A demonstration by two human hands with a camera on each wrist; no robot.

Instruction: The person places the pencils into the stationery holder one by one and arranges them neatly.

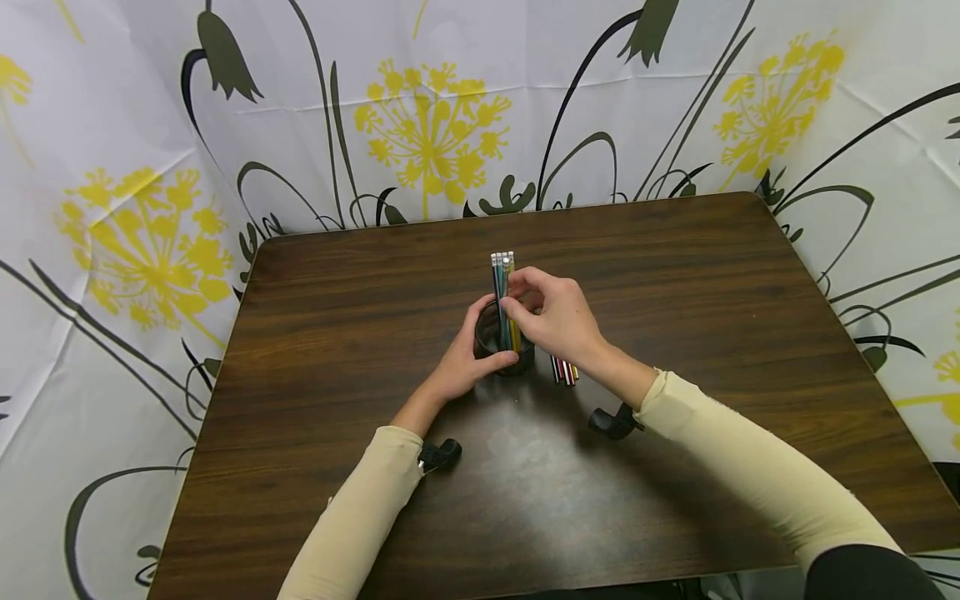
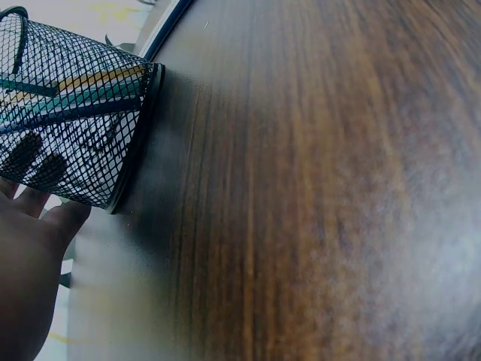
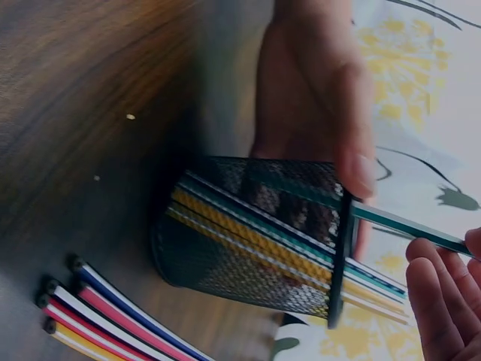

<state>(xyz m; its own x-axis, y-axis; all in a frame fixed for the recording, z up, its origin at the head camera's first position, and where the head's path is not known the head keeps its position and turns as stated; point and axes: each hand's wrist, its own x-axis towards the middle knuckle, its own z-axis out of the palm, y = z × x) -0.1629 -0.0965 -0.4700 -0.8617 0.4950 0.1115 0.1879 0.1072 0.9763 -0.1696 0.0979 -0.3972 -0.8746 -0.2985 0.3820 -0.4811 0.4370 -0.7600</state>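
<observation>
A black mesh pencil cup [image 2: 83,162] stands on the table with several striped pencils [image 3: 255,235] leaning inside it. My left hand [image 1: 459,360] holds the cup from its left side, thumb across the near rim and fingers around the far side. With thumb and fingertips, my right hand [image 1: 561,318] pinches a green pencil [image 3: 409,226] near its upper end, above the rim. The lower part of that pencil shows inside the cup through the mesh. White eraser ends point up in the head view.
Several loose striped pencils [image 3: 113,316] in red, white, blue and yellow lie on the brown wooden table [image 1: 360,333], just right of the cup. Black wrist devices [image 1: 439,455] hang under both sleeves. Flower-printed fabric [image 1: 300,125] rises behind the table.
</observation>
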